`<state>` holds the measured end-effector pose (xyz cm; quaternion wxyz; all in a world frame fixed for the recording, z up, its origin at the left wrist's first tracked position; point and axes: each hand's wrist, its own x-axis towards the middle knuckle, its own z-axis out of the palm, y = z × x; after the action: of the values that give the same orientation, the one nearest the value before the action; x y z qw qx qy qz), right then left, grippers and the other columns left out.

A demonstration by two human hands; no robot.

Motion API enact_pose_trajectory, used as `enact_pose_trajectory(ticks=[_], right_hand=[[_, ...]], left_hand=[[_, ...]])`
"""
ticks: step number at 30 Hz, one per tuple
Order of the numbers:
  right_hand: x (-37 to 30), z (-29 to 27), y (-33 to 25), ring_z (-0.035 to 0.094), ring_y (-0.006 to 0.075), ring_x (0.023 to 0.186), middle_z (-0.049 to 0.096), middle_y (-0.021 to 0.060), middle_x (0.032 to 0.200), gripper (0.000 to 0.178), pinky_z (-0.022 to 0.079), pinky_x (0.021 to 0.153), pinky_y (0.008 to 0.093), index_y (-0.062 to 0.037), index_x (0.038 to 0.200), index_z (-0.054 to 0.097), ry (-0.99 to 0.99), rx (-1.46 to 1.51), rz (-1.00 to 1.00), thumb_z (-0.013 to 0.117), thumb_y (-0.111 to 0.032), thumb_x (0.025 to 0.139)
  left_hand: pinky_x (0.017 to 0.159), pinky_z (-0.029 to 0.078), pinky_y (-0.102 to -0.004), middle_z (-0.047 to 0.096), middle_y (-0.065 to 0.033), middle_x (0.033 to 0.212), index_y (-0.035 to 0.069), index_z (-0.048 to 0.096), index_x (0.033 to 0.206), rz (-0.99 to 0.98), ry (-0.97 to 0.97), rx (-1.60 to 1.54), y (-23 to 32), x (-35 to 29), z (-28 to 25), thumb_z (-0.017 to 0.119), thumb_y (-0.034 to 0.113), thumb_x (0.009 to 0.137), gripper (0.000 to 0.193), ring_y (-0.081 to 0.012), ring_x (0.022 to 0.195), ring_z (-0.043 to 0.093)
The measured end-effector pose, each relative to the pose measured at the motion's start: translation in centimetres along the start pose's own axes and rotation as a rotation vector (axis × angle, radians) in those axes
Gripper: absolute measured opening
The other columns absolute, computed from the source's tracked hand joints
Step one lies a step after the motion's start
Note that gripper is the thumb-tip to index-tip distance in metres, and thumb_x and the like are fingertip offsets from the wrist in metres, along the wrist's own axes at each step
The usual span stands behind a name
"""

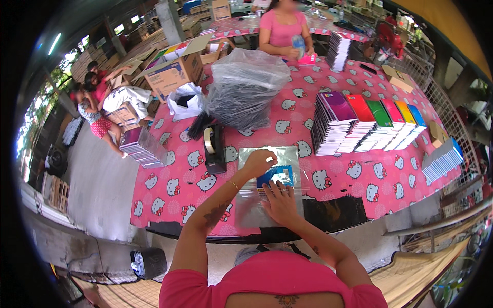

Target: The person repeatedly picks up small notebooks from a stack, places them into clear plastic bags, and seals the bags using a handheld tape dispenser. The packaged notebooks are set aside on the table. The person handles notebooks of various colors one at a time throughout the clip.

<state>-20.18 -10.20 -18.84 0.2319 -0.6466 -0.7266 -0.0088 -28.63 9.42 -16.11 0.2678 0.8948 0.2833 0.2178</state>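
Note:
A blue spiral notebook [283,173] lies on a sheet or bag of clear plastic [245,208] at the table's near side. My right hand [281,201] rests flat on the notebook's lower part, fingers outstretched. Just beyond the notebook's upper left corner is my left hand [260,162], closed with the fingers curled into a pinch over the plastic. What sits between its fingertips is too small to make out. Left of the plastic stands a black tape dispenser [215,154] with a roll on it.
Beyond lies a big heap of plastic bags [244,87], beside a white bag [185,100]. Coloured notebook stacks [359,123] stand right, another stack [143,148] at the left edge. An open carton [172,77] holds notebooks. Across the table a person [282,28] handles a pink item.

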Motion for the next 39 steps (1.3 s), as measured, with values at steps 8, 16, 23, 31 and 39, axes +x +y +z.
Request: enact_pose_trajectory(ticks=[8,16,23,31,39], right_hand=[[-1.8,2.9,1.4,0.037,0.0385,0.141,0.049,0.021,0.142,0.058,0.021,0.116,0.0597,-0.005,0.135,0.055,-0.068,-0.06,-0.07,0.065,-0.037,0.088],[-0.6,1.7,4.3,0.031,0.0443,0.14,0.037,0.0227,0.148,0.061,0.022,0.115,0.0561,0.0068,0.138,0.041,0.005,0.508,0.097,0.062,-0.006,0.082],[7.7,-1.1,10.4,0.049,0.0424,0.119,0.053,0.0183,0.125,0.044,0.034,0.105,0.0545,-0.0053,0.119,0.059,-0.049,0.196,-0.225,0.061,0.001,0.075],[6.4,-10.5,14.1,0.059,0.0339,0.111,0.065,0.012,0.111,0.044,0.044,0.094,0.0486,-0.0125,0.118,0.066,-0.142,-0.033,0.059,0.074,-0.015,0.075],[2.9,-1.8,8.9,0.062,0.026,0.101,0.063,0.0072,0.114,0.053,0.044,0.09,0.0421,-0.0047,0.118,0.064,-0.052,-0.136,-0.38,0.076,-0.031,0.073]], left_hand=[[0.075,0.055,-0.0438,0.067,-0.0118,0.09,0.009,0.066,0.088,-0.024,0.247,0.167,4.7,-8.0,4.9,0.061,0.013,0.081,0.009,-0.0338,0.089,0.066],[0.087,0.054,-0.0432,0.067,-0.0151,0.119,0.005,0.064,0.117,-0.206,0.008,0.042,5.2,-7.4,3.9,0.061,0.008,0.084,0.033,-0.0337,0.107,0.065],[0.108,0.043,-0.0401,0.059,-0.0222,0.13,-0.006,0.056,0.121,0.035,0.102,0.466,6.8,-9.4,5.2,0.062,0.002,0.076,0.046,-0.0341,0.127,0.054],[0.107,0.044,-0.0392,0.06,-0.021,0.129,-0.004,0.057,0.12,0.009,0.136,0.392,5.5,-9.8,5.7,0.061,0.005,0.079,0.043,-0.0342,0.125,0.055],[0.11,0.041,-0.0426,0.055,-0.0212,0.137,-0.005,0.057,0.123,-0.037,0.095,0.361,5.8,-9.6,6.3,0.062,0.012,0.084,0.043,-0.032,0.133,0.05]])
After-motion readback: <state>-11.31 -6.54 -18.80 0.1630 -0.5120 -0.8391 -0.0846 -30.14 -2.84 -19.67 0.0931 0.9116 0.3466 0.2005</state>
